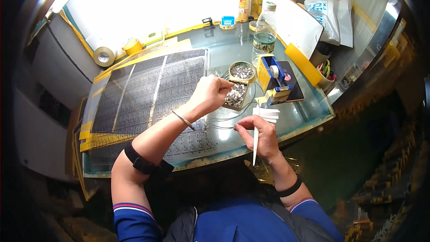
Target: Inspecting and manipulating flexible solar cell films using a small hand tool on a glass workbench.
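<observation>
I am watching the left hand [209, 93] reaching over a small rectangular tray [236, 96] of silvery bits, fingers pinched together above it; whether they are gripping a piece, I cannot tell. Just nearer the person than the tray, the right hand [261, 135] is clamping a thin white stick [255, 140] with white strips fanning from its top. Behind the tray are sitting a round bowl [242, 71] of similar bits, a blue and yellow tape dispenser [274, 79] and a clear bottle [264, 33].
</observation>
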`<state>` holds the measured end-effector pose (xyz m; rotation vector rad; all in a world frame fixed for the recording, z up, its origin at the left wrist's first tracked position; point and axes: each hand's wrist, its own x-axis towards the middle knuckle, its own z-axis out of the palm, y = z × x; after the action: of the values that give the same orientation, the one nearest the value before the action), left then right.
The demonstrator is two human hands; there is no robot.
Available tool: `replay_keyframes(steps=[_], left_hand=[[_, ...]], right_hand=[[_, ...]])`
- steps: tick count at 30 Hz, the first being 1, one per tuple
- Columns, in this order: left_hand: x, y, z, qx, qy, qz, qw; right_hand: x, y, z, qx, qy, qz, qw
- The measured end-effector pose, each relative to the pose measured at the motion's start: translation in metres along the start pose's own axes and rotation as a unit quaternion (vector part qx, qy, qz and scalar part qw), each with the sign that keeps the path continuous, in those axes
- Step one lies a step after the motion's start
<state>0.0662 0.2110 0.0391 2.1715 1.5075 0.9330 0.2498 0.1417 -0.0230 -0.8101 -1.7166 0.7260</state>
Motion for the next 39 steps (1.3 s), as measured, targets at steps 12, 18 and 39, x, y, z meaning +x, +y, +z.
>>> replay_keyframes(steps=[12, 18, 39], left_hand=[[-0.088, 0.029, -0.025, 0.077, -0.08, 0.157, 0.981], [-0.179, 0.02, -0.014, 0.236, -0.087, 0.18, 0.951], [-0.303, 0.03, -0.123, -0.417, 0.09, -0.021, 0.904]], right_hand=[[-0.001, -0.002, 0.004, -0.008, 0.036, -0.006, 0.999], [-0.003, -0.006, 0.002, -0.032, 0.037, 0.001, 0.999], [0.012, -0.033, 0.039, 0.266, -0.067, 0.219, 0.936]])
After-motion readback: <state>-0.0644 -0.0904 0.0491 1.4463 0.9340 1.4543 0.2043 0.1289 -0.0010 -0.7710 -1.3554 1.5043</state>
